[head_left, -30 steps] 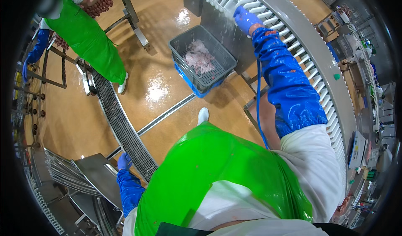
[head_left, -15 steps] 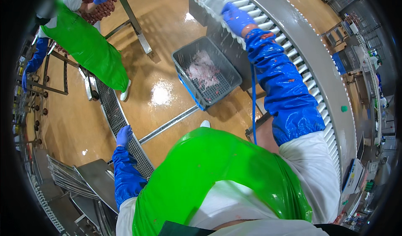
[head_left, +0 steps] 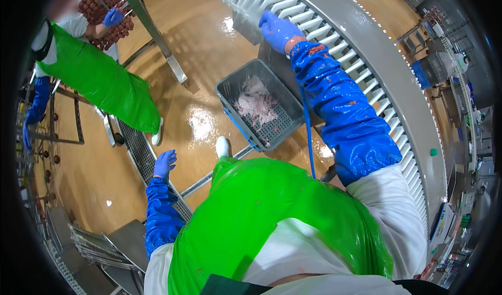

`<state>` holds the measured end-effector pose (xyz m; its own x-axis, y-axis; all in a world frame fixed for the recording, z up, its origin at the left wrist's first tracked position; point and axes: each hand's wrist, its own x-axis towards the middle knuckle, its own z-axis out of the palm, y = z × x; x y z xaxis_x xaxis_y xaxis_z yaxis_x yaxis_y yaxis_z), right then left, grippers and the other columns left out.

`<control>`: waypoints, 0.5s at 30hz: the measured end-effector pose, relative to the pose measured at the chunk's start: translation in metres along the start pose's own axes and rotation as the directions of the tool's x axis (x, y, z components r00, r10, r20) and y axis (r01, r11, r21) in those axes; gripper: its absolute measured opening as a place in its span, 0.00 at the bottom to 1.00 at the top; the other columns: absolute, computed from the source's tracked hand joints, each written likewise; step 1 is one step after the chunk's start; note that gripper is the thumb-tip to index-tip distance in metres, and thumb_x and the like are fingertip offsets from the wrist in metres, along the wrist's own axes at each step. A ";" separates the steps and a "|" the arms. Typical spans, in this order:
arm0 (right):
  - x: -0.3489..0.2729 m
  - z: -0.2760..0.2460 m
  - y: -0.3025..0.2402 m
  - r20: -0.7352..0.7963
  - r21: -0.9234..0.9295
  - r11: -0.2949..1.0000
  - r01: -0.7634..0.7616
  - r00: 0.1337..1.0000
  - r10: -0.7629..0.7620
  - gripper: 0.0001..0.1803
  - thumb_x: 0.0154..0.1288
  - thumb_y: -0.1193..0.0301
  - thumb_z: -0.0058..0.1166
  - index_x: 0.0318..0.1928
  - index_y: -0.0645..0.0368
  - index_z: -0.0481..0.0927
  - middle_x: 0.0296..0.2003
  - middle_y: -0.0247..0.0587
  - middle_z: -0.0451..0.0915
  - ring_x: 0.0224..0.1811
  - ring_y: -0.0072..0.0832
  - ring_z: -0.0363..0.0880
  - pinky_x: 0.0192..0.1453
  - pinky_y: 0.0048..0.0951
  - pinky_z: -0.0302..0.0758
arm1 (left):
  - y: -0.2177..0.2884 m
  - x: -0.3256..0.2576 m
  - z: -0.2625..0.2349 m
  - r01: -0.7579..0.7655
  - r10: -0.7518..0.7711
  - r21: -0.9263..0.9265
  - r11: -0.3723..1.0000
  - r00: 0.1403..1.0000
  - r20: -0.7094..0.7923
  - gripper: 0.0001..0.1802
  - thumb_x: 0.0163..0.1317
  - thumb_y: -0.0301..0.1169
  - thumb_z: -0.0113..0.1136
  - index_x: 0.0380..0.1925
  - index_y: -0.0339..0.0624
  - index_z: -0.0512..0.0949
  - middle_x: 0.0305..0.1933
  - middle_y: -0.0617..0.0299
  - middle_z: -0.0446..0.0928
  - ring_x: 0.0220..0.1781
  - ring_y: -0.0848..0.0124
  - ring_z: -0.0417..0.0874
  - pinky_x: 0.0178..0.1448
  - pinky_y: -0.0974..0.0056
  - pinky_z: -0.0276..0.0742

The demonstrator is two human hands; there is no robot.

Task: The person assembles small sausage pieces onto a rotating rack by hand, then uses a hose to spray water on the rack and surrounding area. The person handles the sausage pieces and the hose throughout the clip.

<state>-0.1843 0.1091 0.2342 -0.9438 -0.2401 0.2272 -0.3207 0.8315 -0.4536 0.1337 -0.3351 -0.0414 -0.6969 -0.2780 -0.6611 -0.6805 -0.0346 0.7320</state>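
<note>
My right hand [head_left: 281, 32], in a blue-purple glove, is closed at the inner edge of a curved conveyor [head_left: 361, 72] with white slats. A blue hose [head_left: 308, 135] hangs below that forearm and runs up toward the hand; its end is hidden in my grip. A whitish spray of water shows on the slats beyond my fingers. My left hand [head_left: 164, 163], gloved the same way, hangs free over the floor, its fingers loosely apart and nothing in them.
A grey perforated crate [head_left: 227, 78] with pale pinkish scraps stands on the wet floor ahead. A co-worker in a green apron [head_left: 99, 78] is at the far left, beside racks of hanging sausages [head_left: 107, 4]. A drain grate [head_left: 137, 151] crosses the floor. Metal racks stand lower left.
My right hand has moved slightly left along the conveyor with the hose, and the spray with it. My left hand has shifted a little right. More of my white boot shows.
</note>
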 end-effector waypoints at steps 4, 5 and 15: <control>0.046 -0.005 0.002 -0.198 0.013 0.999 -0.046 0.979 0.048 0.12 0.68 0.60 0.40 0.46 0.48 0.73 0.34 0.53 0.81 0.41 0.51 0.80 0.47 0.48 0.74 | 0.051 0.064 -0.007 -0.024 0.023 0.012 1.000 0.997 0.079 0.22 0.63 0.47 0.53 0.51 0.47 0.75 0.51 0.60 0.78 0.53 0.65 0.78 0.54 0.57 0.71; 0.058 -0.005 0.004 -0.094 -0.019 1.000 -0.020 0.995 0.018 0.13 0.68 0.60 0.40 0.46 0.48 0.73 0.35 0.52 0.80 0.41 0.50 0.80 0.48 0.47 0.74 | 0.070 0.079 -0.006 -0.032 0.027 0.053 0.998 0.995 0.091 0.22 0.63 0.48 0.53 0.51 0.47 0.75 0.50 0.61 0.78 0.53 0.66 0.78 0.54 0.57 0.70; 0.118 0.020 -0.012 0.060 -0.124 0.991 -0.051 0.996 0.059 0.14 0.67 0.62 0.39 0.48 0.51 0.71 0.38 0.55 0.81 0.43 0.53 0.79 0.50 0.49 0.73 | 0.257 0.181 0.044 -0.296 0.220 0.158 0.942 0.901 0.373 0.19 0.66 0.46 0.52 0.50 0.48 0.77 0.48 0.64 0.79 0.51 0.70 0.78 0.54 0.62 0.69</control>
<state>-0.2933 0.0603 0.2492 -0.9642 -0.2201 0.1482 -0.2595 0.8984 -0.3544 -0.1777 -0.3518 0.0197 -0.8626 0.0995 -0.4960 -0.4708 0.2011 0.8590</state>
